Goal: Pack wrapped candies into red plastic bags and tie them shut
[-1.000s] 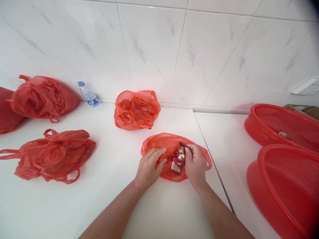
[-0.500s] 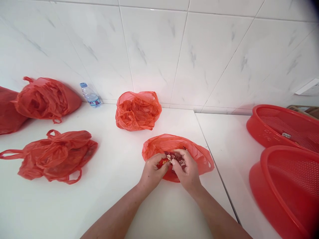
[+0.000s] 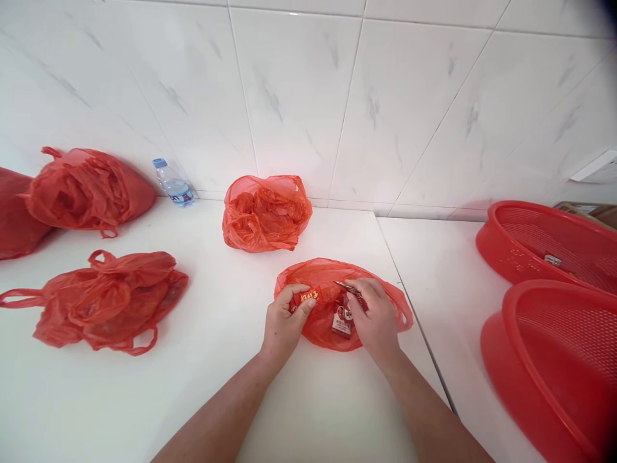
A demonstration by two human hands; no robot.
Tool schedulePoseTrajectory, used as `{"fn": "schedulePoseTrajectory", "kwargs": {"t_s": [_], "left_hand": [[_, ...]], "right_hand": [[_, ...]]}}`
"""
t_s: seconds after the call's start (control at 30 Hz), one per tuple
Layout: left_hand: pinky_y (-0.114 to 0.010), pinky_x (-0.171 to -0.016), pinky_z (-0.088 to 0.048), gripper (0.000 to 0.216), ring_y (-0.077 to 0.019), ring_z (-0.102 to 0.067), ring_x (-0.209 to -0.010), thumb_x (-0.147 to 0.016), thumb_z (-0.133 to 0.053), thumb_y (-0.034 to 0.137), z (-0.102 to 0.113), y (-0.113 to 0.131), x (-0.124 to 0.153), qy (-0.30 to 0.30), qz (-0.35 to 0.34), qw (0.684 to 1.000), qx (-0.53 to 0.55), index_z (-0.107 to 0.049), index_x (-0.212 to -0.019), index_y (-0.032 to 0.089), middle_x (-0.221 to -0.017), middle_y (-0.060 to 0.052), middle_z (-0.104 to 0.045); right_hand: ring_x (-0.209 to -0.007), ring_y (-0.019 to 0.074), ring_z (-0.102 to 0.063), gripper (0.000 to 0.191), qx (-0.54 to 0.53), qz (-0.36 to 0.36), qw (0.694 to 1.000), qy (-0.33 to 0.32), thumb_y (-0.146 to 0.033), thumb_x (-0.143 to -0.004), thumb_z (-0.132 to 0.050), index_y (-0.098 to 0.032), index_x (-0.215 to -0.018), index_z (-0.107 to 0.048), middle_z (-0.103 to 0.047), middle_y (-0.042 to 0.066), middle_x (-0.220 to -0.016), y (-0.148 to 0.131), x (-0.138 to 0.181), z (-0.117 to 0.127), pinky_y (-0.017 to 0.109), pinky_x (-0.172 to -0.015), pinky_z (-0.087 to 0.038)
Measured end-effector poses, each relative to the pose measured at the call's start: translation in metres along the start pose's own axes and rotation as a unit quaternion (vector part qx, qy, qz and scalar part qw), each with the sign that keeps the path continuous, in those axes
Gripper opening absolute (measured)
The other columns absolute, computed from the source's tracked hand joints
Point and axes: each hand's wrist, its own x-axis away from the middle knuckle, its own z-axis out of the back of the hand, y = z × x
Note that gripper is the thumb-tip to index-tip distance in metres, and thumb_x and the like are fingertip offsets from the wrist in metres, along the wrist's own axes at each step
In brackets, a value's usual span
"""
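Note:
My left hand [image 3: 284, 315] pinches a small red packet with gold lettering [image 3: 307, 296] between thumb and fingers. My right hand [image 3: 375, 315] is closed on a dark red packet [image 3: 353, 290], seen nearly edge-on and partly covered by the fingers. Both hands are over an open red plastic bag [image 3: 318, 331] lying on the white table. Inside that bag, below the fingers, lies a dark red packet with a white label [image 3: 342, 323]. Part of the bag's contents is hidden by my right hand.
Behind the bag sits another crumpled red bag [image 3: 267, 215] near the tiled wall. A tied red bag [image 3: 116, 299] lies at left, with a full red bag [image 3: 91, 190] and a water bottle [image 3: 174, 185] behind. Red plastic baskets [image 3: 511, 321] stand at right.
My hands have moved apart, each with its own packet; before, they were together over the packets. The white-labelled packet in the bag now shows between them.

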Motion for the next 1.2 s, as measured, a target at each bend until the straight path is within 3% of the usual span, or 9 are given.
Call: {"fn": "schedulePoseTrajectory", "kwargs": {"t_s": [0.23,0.47,0.57,0.67,0.77,0.87,0.97,1.07,1.2], "left_hand": [[-0.027,-0.067,-0.050,0.024,-0.0132,-0.059,-0.072,-0.078,-0.061,0.035,-0.002,0.001,0.001,-0.025,0.003,1.000,0.013,-0.062,-0.099,0.024,-0.094,-0.001,-0.067],[-0.023,-0.057,-0.044,0.016,-0.0102,-0.051,-0.060,-0.072,-0.068,0.029,-0.004,-0.001,0.002,-0.053,-0.021,0.998,0.002,-0.058,-0.083,0.021,-0.072,0.004,-0.061],[-0.022,-0.060,-0.045,0.010,-0.0106,-0.053,-0.065,-0.073,-0.066,0.027,-0.004,-0.002,0.003,-0.083,-0.031,0.996,0.016,-0.060,-0.079,0.021,-0.072,0.003,-0.061],[-0.024,-0.062,-0.045,0.012,-0.0116,-0.054,-0.066,-0.074,-0.065,0.029,-0.003,0.000,0.003,-0.083,-0.019,0.996,0.036,-0.061,-0.082,0.021,-0.072,0.002,-0.061],[-0.022,-0.055,-0.042,0.024,-0.0105,-0.051,-0.061,-0.076,-0.063,0.036,0.000,0.003,0.000,-0.062,0.044,0.992,0.103,-0.057,-0.095,0.021,-0.071,0.002,-0.058],[-0.019,-0.048,-0.038,0.030,-0.0082,-0.048,-0.056,-0.080,-0.058,0.043,0.005,0.006,-0.005,-0.076,0.136,0.960,0.234,-0.054,-0.099,0.021,-0.075,0.001,-0.058],[-0.019,-0.053,-0.042,0.026,-0.0076,-0.052,-0.063,-0.082,-0.055,0.039,0.009,0.007,-0.008,-0.082,0.181,0.917,0.347,-0.054,-0.101,0.021,-0.093,-0.003,-0.060],[-0.020,-0.061,-0.045,0.027,-0.0085,-0.055,-0.073,-0.077,-0.057,0.022,0.010,0.006,-0.009,-0.094,0.175,0.902,0.383,-0.053,-0.104,0.022,-0.103,-0.004,-0.059],[-0.024,-0.073,-0.048,0.036,-0.0095,-0.057,-0.079,-0.075,-0.063,0.020,0.006,0.002,-0.007,-0.110,0.109,0.925,0.346,-0.051,-0.108,0.024,-0.101,-0.003,-0.060]], "right_hand": [[-0.099,0.0222,-0.057,0.029,0.091,0.037,0.994,-0.050,-0.018,-0.087,-0.045,-0.025,-0.109,-0.063,-0.062,0.006,-0.108,0.009,0.004,-0.012,0.042,-0.082,-0.050],[-0.103,0.0199,-0.055,0.027,-0.034,0.029,0.993,-0.108,-0.028,-0.088,-0.050,-0.024,-0.113,-0.059,-0.061,0.006,-0.109,-0.007,0.009,-0.008,0.037,-0.085,-0.050],[-0.096,0.0193,-0.057,0.016,-0.088,0.031,0.986,-0.135,-0.026,-0.087,-0.051,-0.023,-0.098,-0.062,-0.062,0.006,-0.097,-0.014,0.010,-0.010,0.035,-0.079,-0.051],[-0.082,0.0173,-0.058,0.007,-0.109,0.010,0.989,-0.103,-0.022,-0.083,-0.053,-0.021,-0.079,-0.059,-0.060,0.004,-0.083,-0.016,0.009,-0.008,0.030,-0.067,-0.051],[-0.072,0.0153,-0.056,0.004,-0.088,-0.030,0.995,-0.027,-0.021,-0.080,-0.055,-0.020,-0.076,-0.055,-0.058,0.002,-0.079,-0.013,0.004,-0.001,0.028,-0.061,-0.049],[-0.065,0.0138,-0.053,0.006,-0.072,-0.068,0.995,-0.006,-0.021,-0.080,-0.053,-0.020,-0.074,-0.053,-0.057,0.001,-0.074,-0.008,0.000,0.006,0.027,-0.059,-0.047],[-0.063,0.0137,-0.051,0.008,-0.046,-0.061,0.997,0.002,-0.020,-0.079,-0.053,-0.021,-0.071,-0.051,-0.055,0.000,-0.070,-0.005,0.000,0.006,0.027,-0.057,-0.045],[-0.064,0.0140,-0.050,0.010,-0.017,-0.009,1.000,0.000,-0.020,-0.078,-0.053,-0.021,-0.069,-0.049,-0.053,0.000,-0.068,-0.005,0.001,0.002,0.028,-0.059,-0.044],[-0.064,0.0141,-0.049,0.014,0.028,0.017,0.998,-0.047,-0.018,-0.077,-0.051,-0.021,-0.065,-0.046,-0.052,-0.001,-0.065,-0.004,0.002,-0.003,0.027,-0.058,-0.042]]}}
